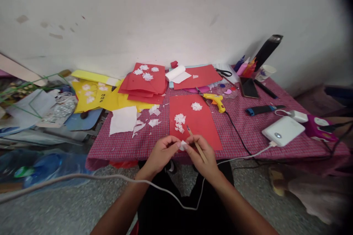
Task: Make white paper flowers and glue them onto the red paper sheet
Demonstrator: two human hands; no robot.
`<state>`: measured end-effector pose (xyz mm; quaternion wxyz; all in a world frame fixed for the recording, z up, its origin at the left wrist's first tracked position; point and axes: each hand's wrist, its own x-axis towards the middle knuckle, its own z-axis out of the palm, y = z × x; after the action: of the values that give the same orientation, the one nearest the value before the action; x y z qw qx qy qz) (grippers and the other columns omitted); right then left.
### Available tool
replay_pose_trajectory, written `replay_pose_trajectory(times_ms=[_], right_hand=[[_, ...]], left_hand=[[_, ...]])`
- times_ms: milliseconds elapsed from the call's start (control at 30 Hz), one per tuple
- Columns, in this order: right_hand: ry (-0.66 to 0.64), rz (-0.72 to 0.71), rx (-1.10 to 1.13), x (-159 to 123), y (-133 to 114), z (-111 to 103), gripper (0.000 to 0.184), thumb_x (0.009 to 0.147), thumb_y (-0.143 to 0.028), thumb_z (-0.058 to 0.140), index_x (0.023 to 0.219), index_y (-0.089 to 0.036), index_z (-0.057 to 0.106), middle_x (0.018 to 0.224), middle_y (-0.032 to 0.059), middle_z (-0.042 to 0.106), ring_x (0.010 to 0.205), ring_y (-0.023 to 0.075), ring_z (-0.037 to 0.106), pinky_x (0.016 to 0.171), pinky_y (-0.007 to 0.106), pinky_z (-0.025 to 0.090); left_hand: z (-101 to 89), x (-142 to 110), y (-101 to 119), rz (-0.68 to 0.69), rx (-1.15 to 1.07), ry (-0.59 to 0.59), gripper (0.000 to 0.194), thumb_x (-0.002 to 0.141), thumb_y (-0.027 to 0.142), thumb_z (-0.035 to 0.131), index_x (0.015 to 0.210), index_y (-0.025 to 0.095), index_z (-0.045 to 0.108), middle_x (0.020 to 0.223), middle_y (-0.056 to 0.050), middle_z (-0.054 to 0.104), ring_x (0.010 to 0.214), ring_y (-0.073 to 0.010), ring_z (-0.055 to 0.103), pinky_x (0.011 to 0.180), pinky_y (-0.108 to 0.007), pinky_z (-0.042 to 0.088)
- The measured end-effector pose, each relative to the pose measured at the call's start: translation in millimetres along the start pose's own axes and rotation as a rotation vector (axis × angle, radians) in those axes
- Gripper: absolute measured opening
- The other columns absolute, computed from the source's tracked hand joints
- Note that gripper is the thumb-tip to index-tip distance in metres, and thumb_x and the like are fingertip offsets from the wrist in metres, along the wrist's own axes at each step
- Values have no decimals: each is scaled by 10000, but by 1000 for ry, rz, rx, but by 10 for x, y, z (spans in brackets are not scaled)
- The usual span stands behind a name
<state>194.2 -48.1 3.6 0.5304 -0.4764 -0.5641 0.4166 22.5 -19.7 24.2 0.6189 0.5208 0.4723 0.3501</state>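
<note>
A small piece of white paper (182,145) is pinched between my two hands, just above the near edge of a red sheet (205,132). My left hand (164,151) grips its left side with thumb and fingertips. On the other side, my right hand (203,156) pinches it too, and a slim wooden brush or pencil (199,148) with a dark tip lies across that hand's fingers. Beyond my hands, a crumpled white paper cluster (180,119) sits on the red sheet, with a round white paper flower (196,106) farther right.
A yellow glue gun (215,100) lies right of the flower, its black cord trailing right. Torn white scraps (139,126) and a white sheet (122,120) are at left. Stacked red cards (146,88) stand behind. A white power bank (283,131) is at right; its cable crosses my lap.
</note>
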Motion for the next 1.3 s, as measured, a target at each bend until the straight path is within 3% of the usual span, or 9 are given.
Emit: replay_pose_trajectory(times_ms=[200,333,567,733,967,1067,1300], right_hand=[[8,-29,-101,-19,32,-34,72,920,-245,620,971,-240,569,864,-2,633,773,169,620,725,298,494],[8,-58,-183,-25,28,-38,79,918,-229,620,977,-244,570,869,3,650,788,179,629,744,309,485],[33,-98,-174,-34,49,-35,112,919,-209,607,1016,-252,573,936,26,652,845,193,635,773,329,494],[165,-71,-65,-95,42,-37,126,899,-223,635,991,-249,553,918,25,612,844,191,618,784,338,503],[90,11,156,-182,-26,82,199,886,-244,669,1012,-263,516,957,24,615,851,182,637,730,315,541],[98,18,180,-174,-54,102,196,890,-236,665,1012,-264,513,956,25,620,862,182,642,743,322,545],[119,21,153,-164,-52,95,144,898,-231,646,982,-258,532,949,27,608,833,175,628,725,318,538]], left_hand=[[35,-22,-7,28,-15,-88,202,834,292,676,988,165,710,937,-51,715,827,-153,630,774,-269,480],[46,-14,-17,57,149,-17,143,849,274,645,884,162,726,846,-36,716,767,-147,623,723,-256,476],[65,-19,6,100,235,47,156,846,308,656,837,163,714,787,-23,708,712,-143,621,667,-249,479],[97,-43,7,370,528,204,141,893,258,609,806,179,686,764,-19,679,696,-136,602,660,-257,463],[129,-112,-97,789,959,278,156,894,142,566,996,188,674,894,-68,695,852,-196,623,797,-337,507],[121,-142,-114,839,1058,264,189,880,135,581,1040,184,670,915,-80,701,860,-213,628,805,-357,509],[110,-158,-90,819,1120,237,173,889,143,569,1010,194,682,928,-90,713,866,-224,638,817,-370,498]])
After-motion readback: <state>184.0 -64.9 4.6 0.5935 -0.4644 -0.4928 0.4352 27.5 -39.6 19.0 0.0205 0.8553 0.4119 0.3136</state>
